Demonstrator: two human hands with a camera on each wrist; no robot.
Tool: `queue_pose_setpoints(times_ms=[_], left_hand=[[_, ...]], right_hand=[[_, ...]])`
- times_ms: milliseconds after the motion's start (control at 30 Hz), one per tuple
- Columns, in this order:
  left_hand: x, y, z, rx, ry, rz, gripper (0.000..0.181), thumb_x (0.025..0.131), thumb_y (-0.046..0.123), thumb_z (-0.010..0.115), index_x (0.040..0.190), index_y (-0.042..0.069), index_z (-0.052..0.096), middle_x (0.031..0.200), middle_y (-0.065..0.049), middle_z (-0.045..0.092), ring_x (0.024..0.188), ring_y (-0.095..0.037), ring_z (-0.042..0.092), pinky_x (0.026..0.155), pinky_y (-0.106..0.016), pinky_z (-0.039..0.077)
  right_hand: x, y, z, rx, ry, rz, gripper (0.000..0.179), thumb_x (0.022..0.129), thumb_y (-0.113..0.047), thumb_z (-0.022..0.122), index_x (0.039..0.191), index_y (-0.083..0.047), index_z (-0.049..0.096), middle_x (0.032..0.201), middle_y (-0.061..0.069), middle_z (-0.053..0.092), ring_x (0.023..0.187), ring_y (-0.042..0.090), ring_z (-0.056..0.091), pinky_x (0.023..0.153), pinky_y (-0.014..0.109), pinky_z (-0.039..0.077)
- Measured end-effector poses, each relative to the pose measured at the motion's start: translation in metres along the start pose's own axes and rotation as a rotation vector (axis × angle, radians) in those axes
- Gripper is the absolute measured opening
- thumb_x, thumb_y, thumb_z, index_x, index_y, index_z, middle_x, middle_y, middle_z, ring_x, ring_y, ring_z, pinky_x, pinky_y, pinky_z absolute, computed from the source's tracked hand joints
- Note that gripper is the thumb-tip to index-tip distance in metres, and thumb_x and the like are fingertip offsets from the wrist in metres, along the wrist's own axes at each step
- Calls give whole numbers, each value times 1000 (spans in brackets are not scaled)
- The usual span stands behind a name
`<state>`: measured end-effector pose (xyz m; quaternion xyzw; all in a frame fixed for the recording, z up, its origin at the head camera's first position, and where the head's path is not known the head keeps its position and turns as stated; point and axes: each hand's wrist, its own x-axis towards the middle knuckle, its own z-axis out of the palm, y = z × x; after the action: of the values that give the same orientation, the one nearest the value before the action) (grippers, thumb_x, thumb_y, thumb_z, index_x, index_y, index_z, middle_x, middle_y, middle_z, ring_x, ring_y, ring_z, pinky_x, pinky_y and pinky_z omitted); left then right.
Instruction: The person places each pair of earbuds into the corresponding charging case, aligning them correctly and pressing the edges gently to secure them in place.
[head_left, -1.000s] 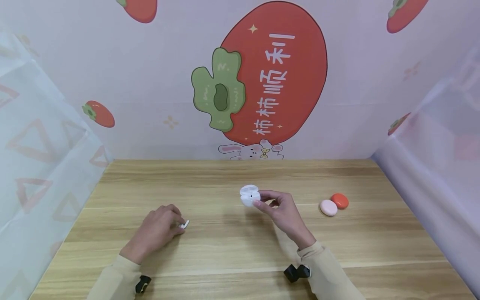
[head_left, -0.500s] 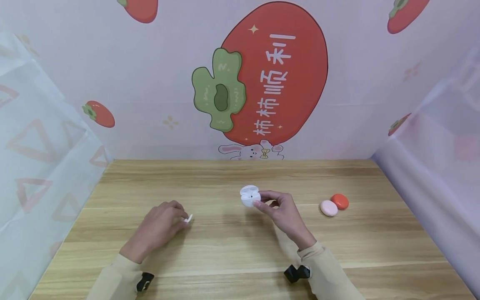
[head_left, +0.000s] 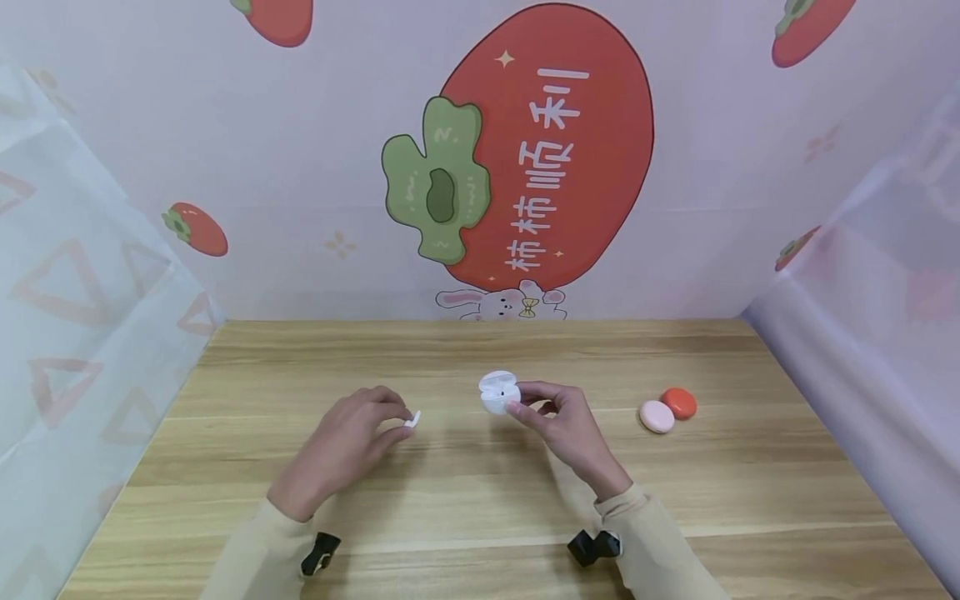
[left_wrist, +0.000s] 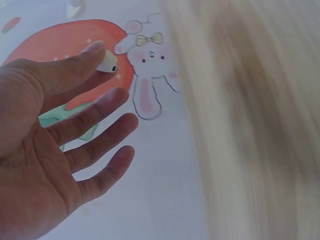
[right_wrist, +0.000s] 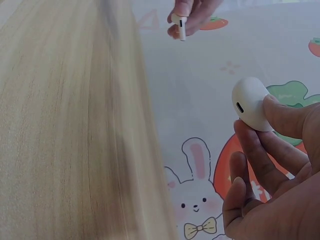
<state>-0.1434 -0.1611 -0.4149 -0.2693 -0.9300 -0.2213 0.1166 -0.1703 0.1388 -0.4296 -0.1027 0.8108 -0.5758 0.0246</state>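
Observation:
Between thumb and index finger my left hand [head_left: 352, 437] pinches a white wireless earbud [head_left: 412, 420] above the table; its stem shows in the right wrist view, where the earbud [right_wrist: 181, 27] hangs from the fingertips. The other left fingers spread loosely in the left wrist view. My right hand [head_left: 566, 425] holds a round white earbud charging case [head_left: 500, 393] with its lid raised. A small dark spot shows inside the case. Seen from the right wrist, the case [right_wrist: 251, 104] has a dark port slot on its base. A gap separates the earbud from the case.
A pink round case [head_left: 657, 417] and a red round case [head_left: 680, 403] lie side by side on the wooden table [head_left: 480, 517], right of my right hand. A printed cloth backdrop [head_left: 300, 150] rises behind the table, with cloth at both sides.
My left hand has moved right and slightly away from me, carrying the earbud up and closer to the case. My right hand and the charging case have stayed in place.

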Motion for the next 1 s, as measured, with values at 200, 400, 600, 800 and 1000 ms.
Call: queue_pose_setpoints(times_ms=[200, 400, 600, 800, 1000], left_hand=[[10, 11, 1, -39, 39, 10, 10, 87, 16, 82, 95, 11, 79, 102, 2, 71, 94, -19, 67, 83, -39, 55], [17, 19, 2, -114, 45, 2, 11, 90, 14, 78, 101, 11, 78, 105, 1, 73, 102, -21, 68, 90, -44, 53], [23, 24, 5, -172, 39, -7, 14, 92, 12, 76, 105, 9, 77, 105, -1, 75, 104, -23, 67, 92, -44, 53], [27, 28, 8, -200, 60, -13, 14, 92, 11, 76, 106, 9, 77, 103, 1, 75, 101, -21, 67, 88, -43, 53], [30, 30, 10, -233, 94, -29, 16, 91, 10, 77, 107, 9, 77, 102, 2, 74, 101, -21, 65, 87, -43, 53]], right_hand=[[0, -1, 0, 1, 0, -7, 24, 92, -13, 77, 114, -6, 77, 102, 3, 72, 99, 19, 61, 82, 31, 47], [0, -2, 0, -7, 2, 2, 24, 92, -13, 77, 115, -6, 77, 102, 3, 72, 99, 19, 61, 83, 31, 47], [0, -2, 0, -8, 4, 10, 24, 91, -12, 77, 114, -7, 77, 102, 3, 73, 99, 20, 61, 84, 32, 48], [0, -1, -1, -11, 4, 10, 24, 92, -13, 77, 115, -7, 77, 102, 3, 73, 99, 20, 61, 84, 34, 48], [0, 0, -1, -14, 3, 14, 24, 91, -13, 77, 114, -8, 77, 102, 3, 73, 99, 20, 61, 84, 34, 48]])
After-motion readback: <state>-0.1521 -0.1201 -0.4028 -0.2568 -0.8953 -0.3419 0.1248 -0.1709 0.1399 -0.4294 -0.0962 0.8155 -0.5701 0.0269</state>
